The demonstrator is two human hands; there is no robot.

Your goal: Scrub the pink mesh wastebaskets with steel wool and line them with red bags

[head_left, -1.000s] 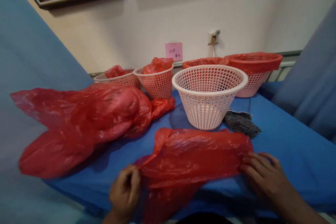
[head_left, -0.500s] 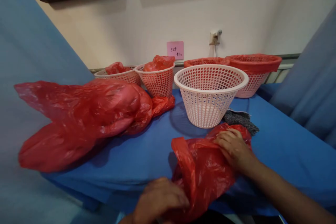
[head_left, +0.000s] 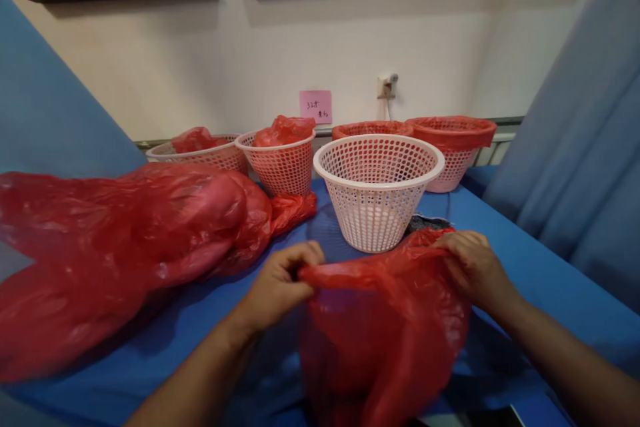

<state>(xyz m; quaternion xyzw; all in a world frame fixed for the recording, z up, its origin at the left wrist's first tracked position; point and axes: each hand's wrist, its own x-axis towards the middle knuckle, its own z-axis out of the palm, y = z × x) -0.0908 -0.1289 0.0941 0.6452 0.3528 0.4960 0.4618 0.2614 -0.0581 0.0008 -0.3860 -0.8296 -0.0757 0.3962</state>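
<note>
A thin red plastic bag [head_left: 380, 333] is stretched between my two hands in front of me. My left hand [head_left: 285, 280] pinches its upper left edge. At the upper right edge, the fingers of my right hand [head_left: 477, 267] are closed on the plastic. The lower part of the bag hangs down, blurred by motion. Just behind the bag stands a bare pinkish-white perforated plastic basket [head_left: 373, 217], upright on the blue cloth. A piece of dark grey fabric [head_left: 427, 222] lies behind my right hand, partly covered by the bag.
A large bunched red bag bundle [head_left: 200, 213] lies on the blue-covered table [head_left: 505, 253] at left. Bag-lined baskets [head_left: 285, 160] stand along the wall, others [head_left: 450, 157] at right. Blue curtains [head_left: 575, 167] hang at both sides. A pink note [head_left: 316, 107] and a socket [head_left: 387, 87] are on the wall.
My left hand has risen from the front edge and now grips the bag's upper left edge. The bag is lifted and spread wider. The view has shifted to the right.
</note>
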